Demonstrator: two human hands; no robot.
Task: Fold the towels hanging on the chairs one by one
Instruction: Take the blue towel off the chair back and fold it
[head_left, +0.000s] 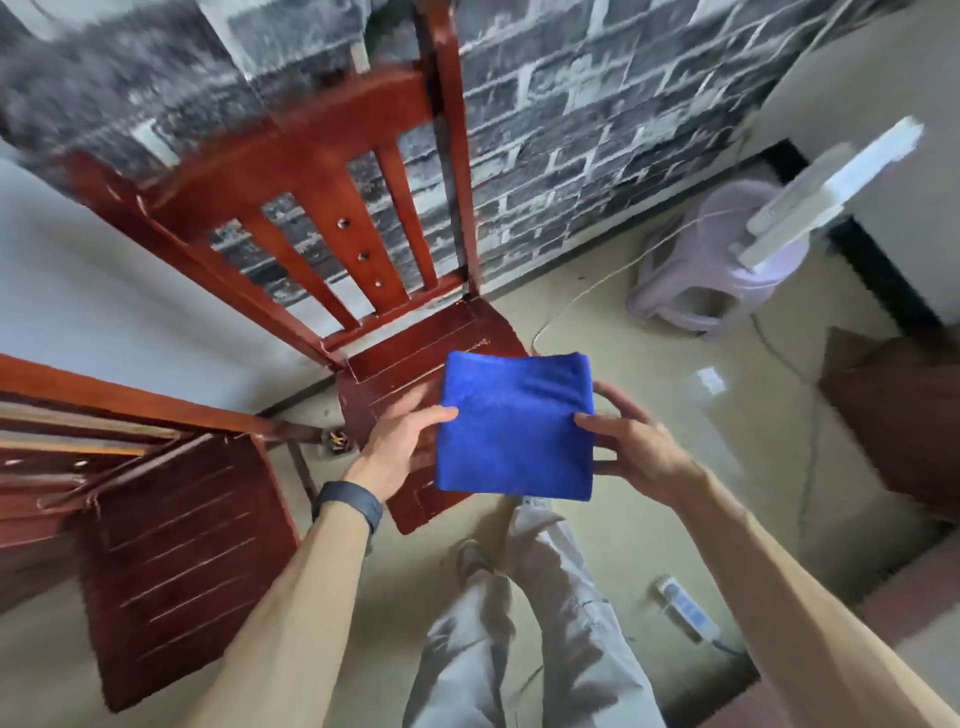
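Item 1. Blue square folded plush towel (514, 426): hanging in the air between both hands, in front of the person. It is lying over the front part of the seat of the red-brown wooden slat-backed chair (410, 358) and seems to be clear of the seat, though the angle is leaving that unsure. Folded edges are lining up evenly, with the top edge facing the chair back.

Item 2. Left hand (400, 441): pinching the towel's left edge, the thumb lying on top and the fingers going underneath. A black band (349, 506) is circling the wrist.

Item 3. Right hand (634, 441): pinching the towel's right edge, the thumb pressing on top and the fingers curling behind the cloth.

Item 4. Second red-brown wooden chair (176, 545): standing to the left, just beside the first, its grooved seat showing bare.

Item 5. Pale grey trousers (545, 649): showing below the towel, one leg stepping ahead.

Item 6. Lilac plastic stool (722, 270): standing on the beige tiled floor (649, 545) near the dark brick-patterned wall (571, 130), well apart from the chairs.

Item 7. White power strip (685, 610): lying on the floor to the right of the legs.

Item 8. Blurred white flat panel (831, 187): jutting in above the stool.
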